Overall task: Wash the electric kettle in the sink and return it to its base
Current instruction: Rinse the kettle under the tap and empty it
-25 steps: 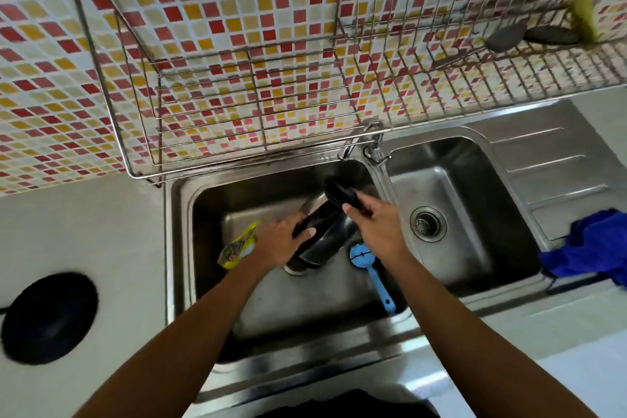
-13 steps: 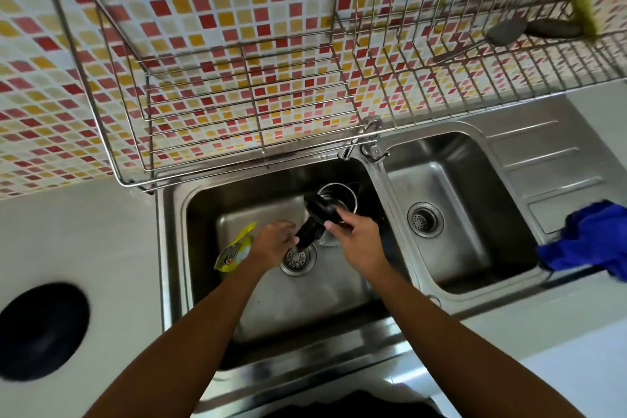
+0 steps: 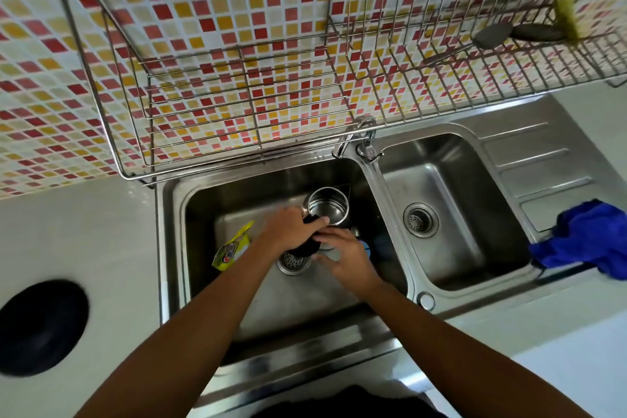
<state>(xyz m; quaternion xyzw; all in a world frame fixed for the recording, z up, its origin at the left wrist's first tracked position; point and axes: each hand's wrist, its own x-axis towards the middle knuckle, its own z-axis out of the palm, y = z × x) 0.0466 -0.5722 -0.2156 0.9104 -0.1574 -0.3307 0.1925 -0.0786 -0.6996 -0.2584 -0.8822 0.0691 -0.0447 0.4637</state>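
Kettle [image 3: 328,207] now stands upright, mouth up, in the left sink basin [image 3: 237,200] below the tap [image 3: 353,139]; a second ago it lay tipped. Left hand [image 3: 290,231] grips its black handle, while the right hand [image 3: 346,256] touches the handle's lower end, grip unclear. Washing probably isn't done yet.

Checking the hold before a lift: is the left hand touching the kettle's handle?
Touching. The head view shows the left hand curled round the black handle of the kettle, no gap.
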